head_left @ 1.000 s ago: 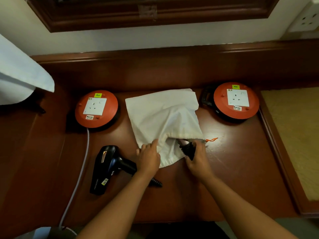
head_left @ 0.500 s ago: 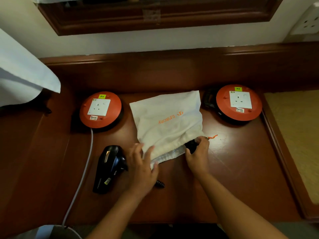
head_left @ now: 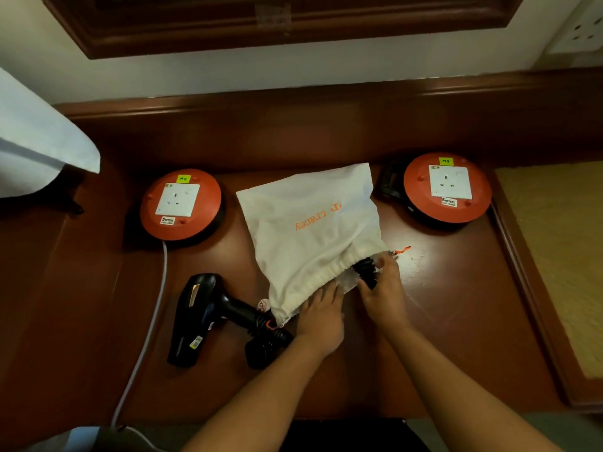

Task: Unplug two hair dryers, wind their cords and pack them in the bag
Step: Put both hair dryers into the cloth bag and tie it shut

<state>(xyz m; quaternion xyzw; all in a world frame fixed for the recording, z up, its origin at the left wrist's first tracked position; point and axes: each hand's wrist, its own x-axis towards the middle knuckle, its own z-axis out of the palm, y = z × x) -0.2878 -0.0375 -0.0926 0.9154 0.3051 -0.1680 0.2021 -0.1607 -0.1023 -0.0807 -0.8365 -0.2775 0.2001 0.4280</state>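
Observation:
A white drawstring bag (head_left: 313,230) with orange lettering lies in the middle of the wooden desk, its gathered mouth toward me. A black hair dryer part (head_left: 367,270) sticks out of the mouth; my right hand (head_left: 380,295) grips it there. My left hand (head_left: 321,316) rests with straight fingers on the bag's lower hem. A second black hair dryer (head_left: 199,316) lies left of the bag, its wound cord and plug (head_left: 264,345) beside my left wrist. An orange drawstring end (head_left: 403,250) pokes out right of the mouth.
Two orange cord reels with white sockets sit on the desk, one at left (head_left: 181,208) and one at right (head_left: 447,187). A grey cable (head_left: 148,327) runs from the left reel toward me. A white cloth (head_left: 36,148) hangs far left. A wall socket (head_left: 584,27) is top right.
My left hand moved right from beside the second dryer's handle onto the bag's hem. The bag shifted right with its mouth turned. My right hand stays at the mouth on the black dryer part.

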